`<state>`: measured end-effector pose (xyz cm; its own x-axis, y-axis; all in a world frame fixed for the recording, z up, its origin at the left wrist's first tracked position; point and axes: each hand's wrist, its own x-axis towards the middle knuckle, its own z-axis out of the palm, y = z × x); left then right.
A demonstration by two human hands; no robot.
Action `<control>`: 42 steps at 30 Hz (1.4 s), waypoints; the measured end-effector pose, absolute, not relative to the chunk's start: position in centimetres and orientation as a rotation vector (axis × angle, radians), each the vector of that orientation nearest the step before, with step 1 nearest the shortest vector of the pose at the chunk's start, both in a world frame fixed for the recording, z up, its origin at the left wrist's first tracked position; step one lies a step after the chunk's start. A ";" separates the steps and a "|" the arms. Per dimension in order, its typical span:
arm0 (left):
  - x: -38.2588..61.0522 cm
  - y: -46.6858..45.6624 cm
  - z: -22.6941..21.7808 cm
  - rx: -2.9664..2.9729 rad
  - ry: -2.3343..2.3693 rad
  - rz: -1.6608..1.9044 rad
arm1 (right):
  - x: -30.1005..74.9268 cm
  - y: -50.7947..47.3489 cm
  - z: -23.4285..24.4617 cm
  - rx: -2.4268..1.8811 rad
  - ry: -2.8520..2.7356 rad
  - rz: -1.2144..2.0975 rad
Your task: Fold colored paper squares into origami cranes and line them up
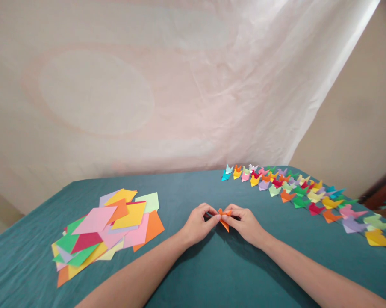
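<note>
Between my two hands, just above the table, is a small folded orange paper bird (225,223), its pointed end toward me. My left hand (201,221) pinches its left side between thumb and fingers. From the other side my right hand (243,221) grips it, thumb in front and fingers behind. Parts of the fold are hidden by my fingertips. To the left lies a loose pile of coloured paper squares (93,221) in pink, yellow, green, orange and red. Rows of finished paper birds (288,196) in many colours stand to the right.
A dark green cloth (186,273) covers the table. Behind its far edge hangs a pale, creased sheet (193,94). At the far right, a yellow paper bird (379,238) sits near the table's edge, with a brown wooden object (380,190) beyond it.
</note>
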<state>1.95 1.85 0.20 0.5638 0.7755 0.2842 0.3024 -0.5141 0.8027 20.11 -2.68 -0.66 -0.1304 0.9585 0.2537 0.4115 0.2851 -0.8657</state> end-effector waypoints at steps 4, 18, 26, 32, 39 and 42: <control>2.0 1.7 0.2 2.132 0.850 0.844 | 20.1 -2.7 -0.7 -1.242 -1.681 0.811; 1.9 1.8 -0.2 2.174 0.858 0.855 | 19.9 -3.0 -0.5 -1.239 -1.699 0.775; 1.7 1.8 -0.1 2.212 0.767 0.868 | 19.8 -3.1 -0.4 -1.254 -1.718 0.764; 1.7 1.9 0.0 2.217 0.739 0.863 | 19.9 -3.1 -0.5 -1.222 -1.706 0.761; 1.8 1.8 0.1 2.227 0.768 0.873 | 19.8 -3.0 -0.8 -1.217 -1.669 0.706; 1.8 1.8 -0.1 2.229 0.799 0.867 | 19.8 -3.0 -0.7 -1.212 -1.683 0.698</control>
<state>1.81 1.79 -0.05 0.6031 0.7082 0.3671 0.3084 -0.6314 0.7115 19.83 -2.99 -0.75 -0.0948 0.9325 0.3484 0.4127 0.3553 -0.8387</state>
